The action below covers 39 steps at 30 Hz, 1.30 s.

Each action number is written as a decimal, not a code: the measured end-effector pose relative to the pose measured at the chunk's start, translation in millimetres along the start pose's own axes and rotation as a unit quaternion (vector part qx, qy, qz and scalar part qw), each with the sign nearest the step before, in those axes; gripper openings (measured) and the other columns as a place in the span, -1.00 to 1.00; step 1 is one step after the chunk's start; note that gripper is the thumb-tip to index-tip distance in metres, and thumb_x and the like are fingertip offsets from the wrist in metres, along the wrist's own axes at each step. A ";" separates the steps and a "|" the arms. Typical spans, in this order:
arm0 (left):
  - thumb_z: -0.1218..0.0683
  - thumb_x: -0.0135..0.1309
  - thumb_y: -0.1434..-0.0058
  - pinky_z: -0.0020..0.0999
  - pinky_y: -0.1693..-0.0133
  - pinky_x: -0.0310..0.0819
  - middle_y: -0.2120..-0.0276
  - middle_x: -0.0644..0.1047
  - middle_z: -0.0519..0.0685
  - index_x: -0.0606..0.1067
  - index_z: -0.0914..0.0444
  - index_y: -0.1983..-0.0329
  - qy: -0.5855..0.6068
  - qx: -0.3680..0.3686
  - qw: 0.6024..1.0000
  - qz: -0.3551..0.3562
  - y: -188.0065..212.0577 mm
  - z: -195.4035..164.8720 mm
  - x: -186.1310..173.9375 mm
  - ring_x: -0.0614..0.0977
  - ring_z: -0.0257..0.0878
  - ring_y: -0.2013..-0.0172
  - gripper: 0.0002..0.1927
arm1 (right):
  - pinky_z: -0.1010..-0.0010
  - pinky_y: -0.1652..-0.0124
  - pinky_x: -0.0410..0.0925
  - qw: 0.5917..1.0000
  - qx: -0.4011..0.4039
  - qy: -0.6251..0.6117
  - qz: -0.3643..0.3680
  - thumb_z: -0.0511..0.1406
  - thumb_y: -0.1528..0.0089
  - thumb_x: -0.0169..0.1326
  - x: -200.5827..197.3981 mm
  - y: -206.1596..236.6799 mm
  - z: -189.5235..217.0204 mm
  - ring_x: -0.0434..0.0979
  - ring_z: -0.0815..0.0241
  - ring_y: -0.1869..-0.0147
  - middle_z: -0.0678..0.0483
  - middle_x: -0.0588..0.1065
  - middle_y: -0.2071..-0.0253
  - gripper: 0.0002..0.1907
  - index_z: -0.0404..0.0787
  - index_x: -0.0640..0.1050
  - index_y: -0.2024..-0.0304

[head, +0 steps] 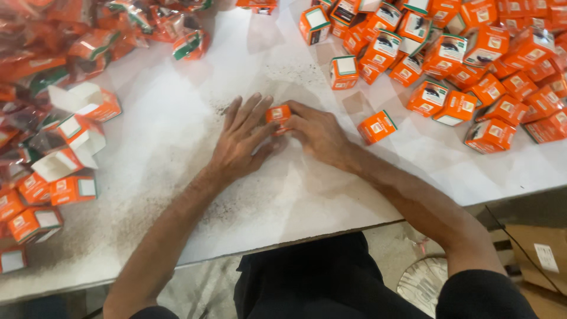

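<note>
Surface: white table (177, 118), dusty at its middle.
Left hand (239, 145): fingers spread flat, tips touching small orange box (277, 113).
Right hand (316, 133): fingers curled round that box, mid-table.
Right edge: heap of orange cartons (472, 53).
Left edge: open-flapped cartons (71, 142).

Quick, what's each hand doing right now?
Left hand: open, fingers spread flat, touching the small orange box.
Right hand: curled around that same box, gripping it.

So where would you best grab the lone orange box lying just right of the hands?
Probably from above, pinching the two long side faces of the orange box. It lies flat on the white table, apart from the pile, sides free, close to the right hand.
</note>
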<state>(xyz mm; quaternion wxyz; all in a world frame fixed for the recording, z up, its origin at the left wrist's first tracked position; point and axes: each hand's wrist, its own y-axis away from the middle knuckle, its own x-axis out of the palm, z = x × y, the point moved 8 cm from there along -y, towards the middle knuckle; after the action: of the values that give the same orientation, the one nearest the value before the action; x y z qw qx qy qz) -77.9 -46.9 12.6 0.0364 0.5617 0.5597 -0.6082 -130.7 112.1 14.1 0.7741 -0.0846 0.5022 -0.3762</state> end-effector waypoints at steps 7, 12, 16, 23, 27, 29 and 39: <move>0.16 0.26 -0.20 0.18 -0.11 0.25 -0.31 0.34 0.28 0.39 0.40 -0.30 -0.427 -0.302 0.851 -0.052 89.5 147.2 -136.1 0.40 0.24 -0.18 -0.40 | -0.14 -0.49 0.08 0.943 0.015 0.221 -0.247 -0.20 -0.43 0.28 -75.6 2.3 -3.5 0.00 -0.39 -0.57 -0.38 -0.07 -0.49 -0.34 -0.25 0.25 -0.43; 0.35 0.10 -0.24 0.03 -0.19 0.40 0.02 0.49 0.20 0.42 0.36 -0.16 -0.264 -0.156 0.952 -0.016 54.6 128.1 -109.6 0.50 0.15 -0.04 -0.60 | 0.01 -0.56 0.12 0.995 -0.012 0.060 -0.082 -0.16 -0.40 0.21 -3.8 -10.7 0.3 0.10 -0.20 -0.65 -0.19 0.09 -0.55 -0.24 -0.11 0.08 -0.48; 0.38 0.10 -0.09 -0.07 -0.12 0.47 -0.04 0.52 0.21 0.47 0.37 -0.08 0.104 -0.028 0.990 0.094 -2.2 34.1 -12.8 0.54 0.15 -0.07 -0.56 | 0.08 -0.41 0.15 0.980 0.089 -0.179 -0.017 -0.25 -0.31 0.23 24.8 -8.7 -19.9 0.20 -0.21 -0.53 -0.30 0.18 -0.44 -0.16 -0.35 0.04 -0.45; 0.28 0.16 -0.12 0.01 0.04 0.50 -0.18 0.38 0.08 0.44 0.27 -0.11 -0.377 -0.058 0.923 -0.057 -76.7 124.6 -43.1 0.56 0.10 -0.07 -0.55 | 0.15 -0.27 0.31 0.980 0.167 -0.106 -0.026 -0.34 -0.26 0.23 9.3 -4.4 -43.9 0.43 -0.12 -0.35 -0.18 0.44 -0.22 -0.38 -0.30 0.28 -0.31; 0.29 0.13 0.09 -0.01 0.30 0.54 -0.25 0.29 0.49 0.38 0.54 -0.20 -0.275 -0.192 0.935 0.112 -40.1 160.1 1.0 0.59 0.24 0.22 -0.32 | 0.13 -0.25 0.31 0.982 0.145 -0.116 -0.034 -0.35 -0.24 0.25 10.9 -4.0 -43.8 0.44 -0.14 -0.33 -0.19 0.43 -0.20 -0.36 -0.29 0.27 -0.30; 0.24 0.15 -0.03 -0.04 0.27 0.58 -0.28 0.31 0.50 0.38 0.53 -0.17 -0.281 -0.173 0.933 0.140 -20.5 145.2 9.8 0.63 0.20 0.23 -0.41 | 0.12 -0.26 0.31 0.984 0.138 -0.107 -0.033 -0.36 -0.23 0.25 11.9 -2.3 -44.1 0.42 -0.16 -0.34 -0.19 0.42 -0.20 -0.35 -0.29 0.27 -0.30; 0.12 0.37 -0.12 -0.11 0.28 0.54 0.19 0.48 0.15 0.56 0.25 0.05 0.007 -0.277 0.954 0.116 -11.4 79.8 -20.1 0.61 0.04 0.29 -0.65 | 0.04 -0.27 0.28 0.992 0.109 -0.062 -0.009 -0.24 -0.05 0.44 7.6 -4.6 -35.6 0.43 -0.22 -0.29 -0.10 0.54 -0.11 -0.31 -0.23 0.48 -0.19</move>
<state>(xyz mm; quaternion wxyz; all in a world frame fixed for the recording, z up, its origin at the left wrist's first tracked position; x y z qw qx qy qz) -129.5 -111.9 13.9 0.2573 0.5949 0.6371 -0.4172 -161.3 112.5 -6.1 0.8051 -0.0272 0.4081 -0.4296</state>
